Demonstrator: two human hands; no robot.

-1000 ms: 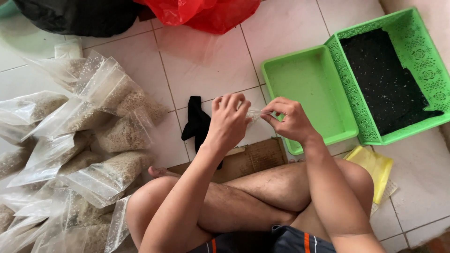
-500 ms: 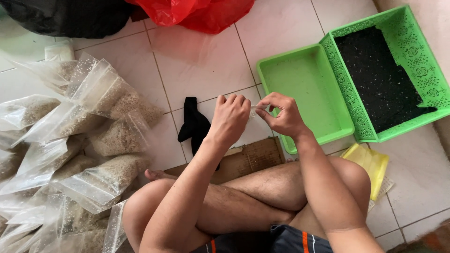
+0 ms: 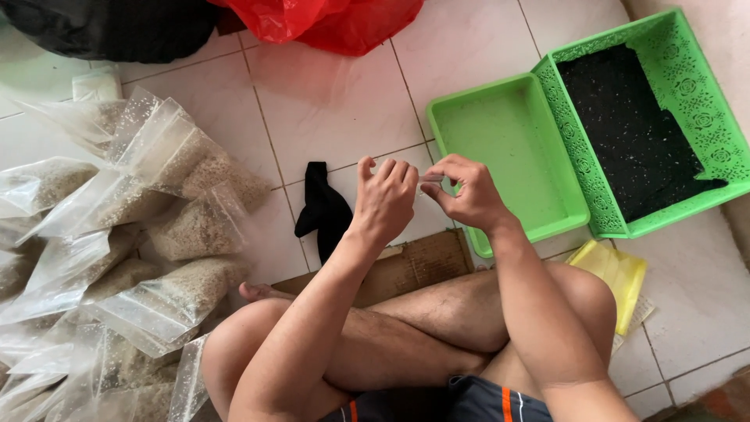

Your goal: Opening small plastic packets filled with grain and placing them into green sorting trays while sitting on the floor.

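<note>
While the person sat cross-legged on the tiled floor [image 3: 336, 101], both hands were raised together just in front of the knees, and the step in hand appeared to be the fine handling of a small clear item [image 3: 429, 181], probably a scrap or edge of thin plastic, too small to identify with certainty. The right hand [image 3: 466, 195] was narrowed to a pinch, thumb and forefinger closed on that item. The left hand [image 3: 387, 202] was curled, its fingertips meeting the same item from the other side; whether it truly gripped could not be told, since the back of the hand hid the contact. The item sat between the two hands, above the floor and just beside the near corner of the empty green tray [image 3: 508, 148]. A green perforated basket [image 3: 687, 94] holding dark granular material stood touching that tray on its far side. A pile of clear bags of grain [image 3: 148, 234] lay well apart to the left, a black cloth [image 3: 322, 212] near the left hand, and a yellow packet [image 3: 613, 273] by the right knee. Judged from this, the next move would call for a steady two-handed pull or separation, with the pinch kept firm. Compared with one second before, the hands had stayed joined in nearly the same spot, with only the fingers slightly rearranged.
</note>
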